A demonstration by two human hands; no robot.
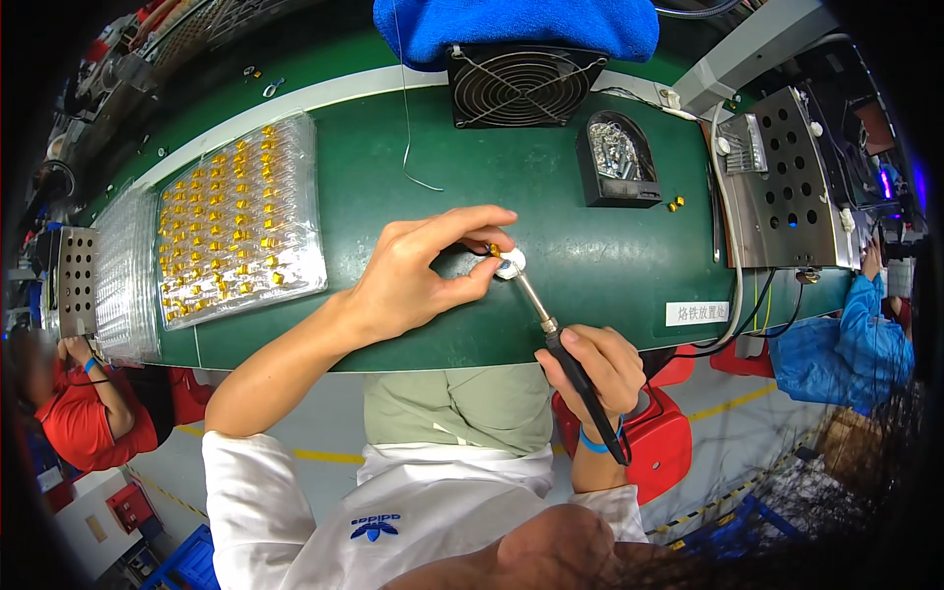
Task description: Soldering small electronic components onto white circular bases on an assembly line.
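A soldering iron [535, 301] with a black handle and a metal barrel is gripped in my right hand [612, 362], below the bench's front edge. Its tip reaches up and left to a small white round piece [515, 260] on the green bench. My left hand [408, 267] pinches a small gold-coloured part [494, 251] between thumb and fingertips, right beside the white piece. The fingertips partly hide that part, and the exact contact with the iron's tip is too small to tell. Above my left hand, a thin silvery wire [407, 138] hangs down with its end bent over the bench.
At left, a clear plastic tray [307, 147] carries rows of gold parts, beside stacked clear trays [126, 265]. A black fan [521, 87] and a black bin [645, 187] of small metal pieces stand behind. Perforated metal housing [782, 187] and cables bound the right. Co-workers sit both sides.
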